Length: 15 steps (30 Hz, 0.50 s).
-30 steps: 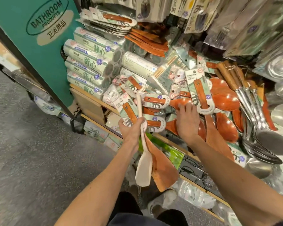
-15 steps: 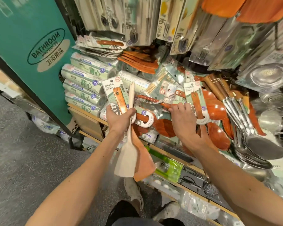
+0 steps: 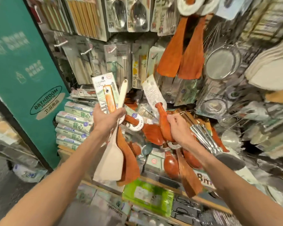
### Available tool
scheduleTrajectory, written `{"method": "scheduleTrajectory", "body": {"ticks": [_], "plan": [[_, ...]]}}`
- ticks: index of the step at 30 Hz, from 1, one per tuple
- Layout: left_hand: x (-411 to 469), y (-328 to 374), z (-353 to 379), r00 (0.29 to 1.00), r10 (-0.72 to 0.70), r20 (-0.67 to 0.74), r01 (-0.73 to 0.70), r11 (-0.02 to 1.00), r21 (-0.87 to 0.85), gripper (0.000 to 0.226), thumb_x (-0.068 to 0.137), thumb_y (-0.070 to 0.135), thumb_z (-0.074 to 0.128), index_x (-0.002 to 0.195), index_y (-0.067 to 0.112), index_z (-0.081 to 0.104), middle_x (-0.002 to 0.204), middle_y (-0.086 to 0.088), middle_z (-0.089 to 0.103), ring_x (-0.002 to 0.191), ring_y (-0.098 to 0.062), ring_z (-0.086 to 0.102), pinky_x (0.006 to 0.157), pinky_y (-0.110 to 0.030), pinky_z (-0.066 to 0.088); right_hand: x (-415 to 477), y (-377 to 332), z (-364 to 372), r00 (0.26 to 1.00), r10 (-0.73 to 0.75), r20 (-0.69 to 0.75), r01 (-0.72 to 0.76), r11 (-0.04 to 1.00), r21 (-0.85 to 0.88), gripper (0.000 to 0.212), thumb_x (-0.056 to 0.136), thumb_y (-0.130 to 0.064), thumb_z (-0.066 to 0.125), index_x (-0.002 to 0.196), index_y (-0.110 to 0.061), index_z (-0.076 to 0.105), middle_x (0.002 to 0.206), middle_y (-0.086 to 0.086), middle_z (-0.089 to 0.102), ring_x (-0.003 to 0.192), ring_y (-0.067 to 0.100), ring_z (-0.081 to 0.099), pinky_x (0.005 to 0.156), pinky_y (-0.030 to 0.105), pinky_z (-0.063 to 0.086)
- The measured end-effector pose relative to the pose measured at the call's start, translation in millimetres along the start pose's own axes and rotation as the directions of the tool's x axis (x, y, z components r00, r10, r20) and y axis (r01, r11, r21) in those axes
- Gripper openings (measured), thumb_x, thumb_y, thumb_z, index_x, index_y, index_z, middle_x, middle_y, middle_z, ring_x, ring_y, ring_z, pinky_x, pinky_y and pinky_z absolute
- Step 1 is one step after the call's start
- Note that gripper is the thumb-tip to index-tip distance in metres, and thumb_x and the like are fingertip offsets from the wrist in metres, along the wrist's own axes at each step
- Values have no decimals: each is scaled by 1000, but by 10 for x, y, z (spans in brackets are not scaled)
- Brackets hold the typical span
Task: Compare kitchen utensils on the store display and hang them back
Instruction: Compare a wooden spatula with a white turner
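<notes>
**Entry: three spatulas, off their pegs, under comparison.**

- **Location:** all held in front of the display [image 3: 206,201], toward its lower left edge, near the teal panel [image 3: 23,66].
- **Left hand** [image 3: 107,119]: fingers wrapped closed round two handles at once, the pale spatula [image 3: 108,163] and the carded brown spatula [image 3: 110,101]. Both blades hang down.
- **Right hand** [image 3: 180,128]: fingers [image 3: 171,119] curled tight round the handle of a second brown spatula [image 3: 163,123]. Its white card points up.
- **Handling note (judgement):** bring the handles level and close for a fair comparison. Keep each card's hanging hole clear of the grip. Rehang one item at a time, so the left-hand pair is not fumbled.
</notes>
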<state>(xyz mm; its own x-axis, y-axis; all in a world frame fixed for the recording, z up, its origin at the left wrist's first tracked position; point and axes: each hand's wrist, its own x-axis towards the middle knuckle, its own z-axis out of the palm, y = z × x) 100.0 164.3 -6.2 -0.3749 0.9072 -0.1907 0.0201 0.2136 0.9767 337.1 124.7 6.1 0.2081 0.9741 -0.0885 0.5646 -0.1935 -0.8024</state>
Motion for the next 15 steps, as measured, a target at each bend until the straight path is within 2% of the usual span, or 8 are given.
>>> {"method": "scheduleTrajectory", "body": {"ticks": [3, 6, 8, 11, 13, 15], "plan": [[-184, 272, 66, 997, 51, 51, -49, 998, -28, 64, 67, 9, 90, 121, 17, 56, 102, -2, 75, 89, -15, 74, 77, -33, 61, -149, -99, -236, 997, -10, 71, 6, 999, 50, 25, 106, -31, 38, 90, -17, 53, 85, -6, 51, 85, 15, 49, 67, 33, 33], [-436, 514, 123, 991, 109, 73, -105, 993, -58, 71, 66, 10, 92, 124, 19, 52, 105, -2, 73, 92, -18, 74, 84, -44, 61, -318, -176, -469, 991, -86, 98, 81, 995, 54, 29, 106, -31, 38, 79, -22, 46, 82, -6, 49, 80, 13, 48, 64, 27, 33], [-636, 682, 147, 986, 150, 69, -146, 988, -53, 76, 64, 14, 94, 126, 18, 51, 107, -2, 72, 91, -17, 74, 85, -45, 61, -452, -231, -657, 982, -153, 109, 150, 988, 33, 31, 106, -30, 37, 77, -21, 43, 79, -6, 47, 76, 12, 47, 60, 24, 31], [-966, 935, 171, 972, 225, 64, -224, 974, -17, 70, 66, 16, 93, 123, 17, 53, 106, -1, 71, 92, -18, 72, 89, -47, 59, -689, -285, -971, 965, -233, 119, 227, 972, 63, 31, 106, -31, 35, 79, -17, 39, 73, -5, 41, 58, 1, 39, 53, 16, 32], [-1184, 1106, 197, 961, 270, 59, -271, 963, 2, 64, 66, 17, 93, 117, 19, 54, 106, -1, 70, 93, -19, 71, 89, -47, 58, -818, -281, -1183, 960, -258, 105, 254, 966, 56, 29, 105, -37, 37, 84, -17, 41, 74, -4, 45, 58, 3, 40, 55, 20, 32], [-1400, 1284, 240, 945, 322, 60, -323, 946, 8, 55, 66, 14, 92, 106, 24, 55, 101, 0, 69, 90, -18, 71, 83, -44, 60, -930, -280, -1367, 946, -306, 105, 303, 952, 50, 27, 105, -36, 39, 89, -15, 44, 74, -4, 46, 60, 7, 39, 57, 25, 30]]}}
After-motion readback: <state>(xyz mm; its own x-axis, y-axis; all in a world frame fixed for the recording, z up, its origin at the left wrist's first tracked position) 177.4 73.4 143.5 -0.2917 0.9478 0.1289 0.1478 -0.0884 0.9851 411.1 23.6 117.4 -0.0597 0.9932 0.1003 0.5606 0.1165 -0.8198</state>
